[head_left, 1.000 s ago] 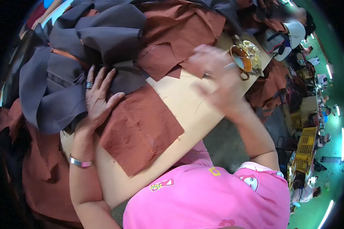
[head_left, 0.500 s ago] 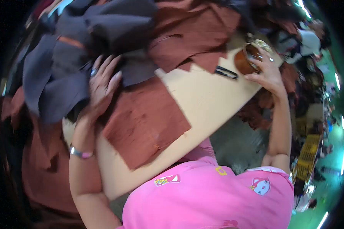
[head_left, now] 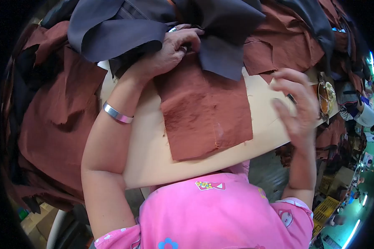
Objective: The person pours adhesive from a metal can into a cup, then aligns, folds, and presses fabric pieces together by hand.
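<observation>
My left hand (head_left: 174, 47) is at the lower edge of a dark grey fabric piece (head_left: 222, 45), its fingers curled and closed on the fabric; the fingertips are partly hidden. Below it a roughly square red-brown fabric piece (head_left: 212, 110), with frayed edges and a stitched line, lies on the pale tabletop (head_left: 145, 155). My right hand (head_left: 297, 108) is open and slightly blurred over the table's right side, fingers apart. Part of a small black tool (head_left: 291, 98) shows between its thumb and fingers; I cannot tell whether they touch.
An amber-brown bowl (head_left: 322, 97) stands near the table's right end. More red-brown fabric (head_left: 278, 37) is heaped at the back, and a large piece (head_left: 58, 128) hangs at the left. Yellow crates (head_left: 326, 209) stand on the floor at right.
My right hand has left the bowl and come over the black tool. My left hand has curled its fingers, which were spread flat on the grey fabric. The view has turned.
</observation>
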`<state>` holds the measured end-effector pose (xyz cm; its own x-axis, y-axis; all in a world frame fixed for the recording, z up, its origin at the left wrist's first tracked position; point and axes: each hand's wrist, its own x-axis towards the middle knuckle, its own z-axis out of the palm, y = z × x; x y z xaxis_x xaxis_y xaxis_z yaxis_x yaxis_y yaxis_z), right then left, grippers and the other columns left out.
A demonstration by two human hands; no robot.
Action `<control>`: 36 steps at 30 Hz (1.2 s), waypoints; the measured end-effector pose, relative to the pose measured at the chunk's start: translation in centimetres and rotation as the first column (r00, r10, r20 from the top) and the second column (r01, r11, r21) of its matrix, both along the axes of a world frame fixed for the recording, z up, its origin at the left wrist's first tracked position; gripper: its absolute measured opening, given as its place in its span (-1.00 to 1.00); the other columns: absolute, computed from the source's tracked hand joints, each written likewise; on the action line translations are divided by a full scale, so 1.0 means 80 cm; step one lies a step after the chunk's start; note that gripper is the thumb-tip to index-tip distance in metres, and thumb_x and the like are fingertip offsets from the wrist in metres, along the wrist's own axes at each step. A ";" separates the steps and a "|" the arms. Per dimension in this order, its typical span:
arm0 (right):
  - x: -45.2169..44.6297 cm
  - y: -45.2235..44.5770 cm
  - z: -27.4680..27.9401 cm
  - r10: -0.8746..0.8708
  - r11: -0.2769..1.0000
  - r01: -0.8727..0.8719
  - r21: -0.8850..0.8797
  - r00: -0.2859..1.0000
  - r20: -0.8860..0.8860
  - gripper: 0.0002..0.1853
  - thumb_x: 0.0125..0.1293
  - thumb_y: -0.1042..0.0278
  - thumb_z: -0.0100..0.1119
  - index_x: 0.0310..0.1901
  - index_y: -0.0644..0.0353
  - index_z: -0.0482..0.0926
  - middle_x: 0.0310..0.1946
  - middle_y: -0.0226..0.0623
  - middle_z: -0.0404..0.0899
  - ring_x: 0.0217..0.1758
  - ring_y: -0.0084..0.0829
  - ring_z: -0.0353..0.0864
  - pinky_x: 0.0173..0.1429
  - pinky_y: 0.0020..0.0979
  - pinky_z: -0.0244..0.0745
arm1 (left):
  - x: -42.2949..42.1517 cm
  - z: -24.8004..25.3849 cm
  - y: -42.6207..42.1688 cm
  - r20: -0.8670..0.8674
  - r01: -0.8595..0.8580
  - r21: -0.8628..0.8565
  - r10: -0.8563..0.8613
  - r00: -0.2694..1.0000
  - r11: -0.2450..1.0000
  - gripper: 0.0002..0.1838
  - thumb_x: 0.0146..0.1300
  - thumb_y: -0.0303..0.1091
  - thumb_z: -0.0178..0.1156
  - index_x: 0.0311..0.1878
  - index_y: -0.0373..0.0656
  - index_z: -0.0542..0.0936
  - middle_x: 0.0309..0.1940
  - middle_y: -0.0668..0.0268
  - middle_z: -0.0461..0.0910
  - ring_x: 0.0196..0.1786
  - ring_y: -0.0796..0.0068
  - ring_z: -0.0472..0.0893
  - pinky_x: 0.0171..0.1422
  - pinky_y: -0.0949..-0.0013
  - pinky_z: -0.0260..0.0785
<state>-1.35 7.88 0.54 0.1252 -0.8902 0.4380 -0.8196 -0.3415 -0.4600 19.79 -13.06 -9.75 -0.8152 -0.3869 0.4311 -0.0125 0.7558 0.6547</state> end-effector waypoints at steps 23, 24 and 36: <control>0.056 -0.123 -0.104 0.098 0.993 -0.109 0.043 0.974 0.206 -0.69 0.00 0.68 0.10 -0.16 0.22 0.52 -0.19 -0.23 0.52 -0.21 -0.30 0.57 -0.08 -0.44 0.49 | 0.011 -0.024 -0.015 0.033 0.000 0.007 0.000 0.999 1.000 -0.49 0.12 -0.59 -0.11 0.20 -0.18 0.36 0.24 0.13 0.25 0.37 0.26 0.15 0.46 0.33 -0.10; 0.059 -0.123 -0.103 0.088 0.993 -0.103 0.058 0.972 0.216 -0.68 -0.01 0.68 0.10 -0.16 0.21 0.53 -0.16 -0.22 0.50 -0.18 -0.30 0.56 -0.08 -0.44 0.48 | 0.013 -0.023 -0.017 0.036 -0.008 -0.008 0.008 0.999 1.000 -0.48 0.10 -0.60 -0.14 0.20 -0.18 0.36 0.24 0.13 0.25 0.37 0.26 0.15 0.46 0.34 -0.10; 0.062 -0.132 -0.110 0.110 0.994 -0.112 0.006 0.984 0.139 -0.66 -0.04 0.63 0.03 -0.14 0.29 0.54 -0.12 -0.12 0.37 -0.01 -0.16 0.42 0.11 -0.31 0.34 | 0.027 -0.020 -0.026 0.069 -0.026 -0.090 0.032 0.997 0.996 -0.37 -0.07 -0.74 -0.10 0.19 -0.23 0.37 0.27 0.10 0.24 0.40 0.18 0.10 0.49 0.23 -0.18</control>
<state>3.58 -2.66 -8.27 0.1623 -0.8805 0.4455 -0.7052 -0.4192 -0.5717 21.94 -15.11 -11.36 -0.8336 -0.3730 0.4074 -0.0783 0.8100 0.5812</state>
